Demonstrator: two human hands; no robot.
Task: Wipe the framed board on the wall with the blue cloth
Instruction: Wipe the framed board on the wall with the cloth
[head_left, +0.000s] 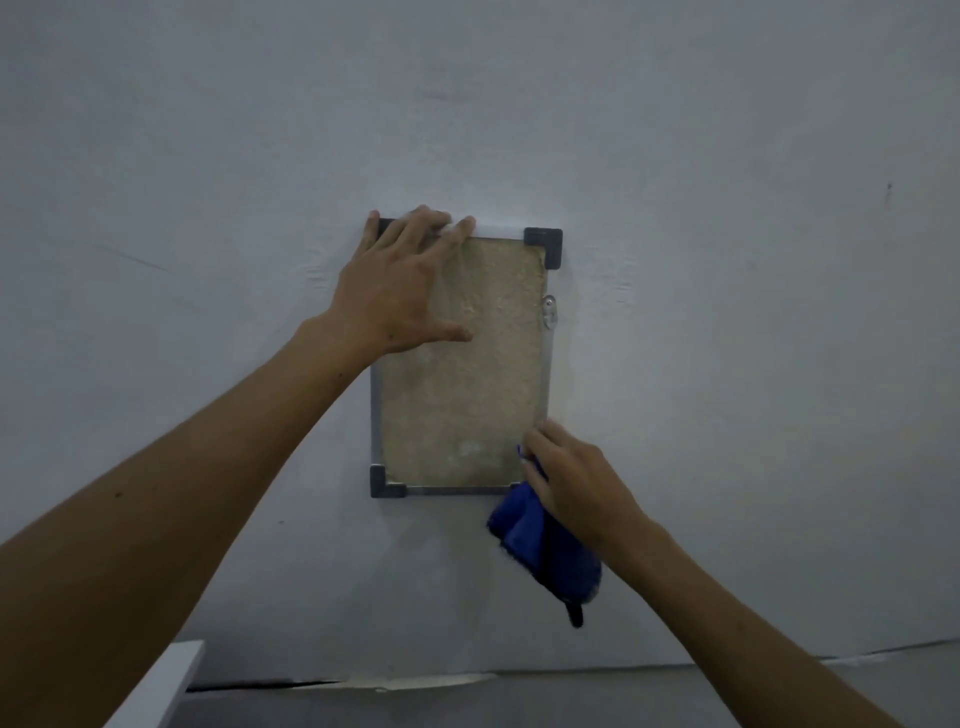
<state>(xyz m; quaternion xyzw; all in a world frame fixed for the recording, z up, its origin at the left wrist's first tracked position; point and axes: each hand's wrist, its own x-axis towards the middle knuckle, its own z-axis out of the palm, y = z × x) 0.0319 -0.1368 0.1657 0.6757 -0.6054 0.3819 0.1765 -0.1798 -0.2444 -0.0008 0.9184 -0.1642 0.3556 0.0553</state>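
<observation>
A framed board (467, 384) hangs upright on a pale wall, with a tan cork-like face, a thin light frame and dark corner caps. My left hand (400, 283) lies flat over its upper left corner, fingers spread across the top edge. My right hand (571, 480) is at the lower right corner, closed on a bunched blue cloth (540, 540) that hangs below the frame and hides that corner. A black tag dangles from the cloth's lower end.
A small clear hook or clip (549, 312) sits on the board's right edge. The wall (727, 208) meets the floor (519, 701) along a cracked seam. A white panel edge (161, 686) juts in at the bottom left.
</observation>
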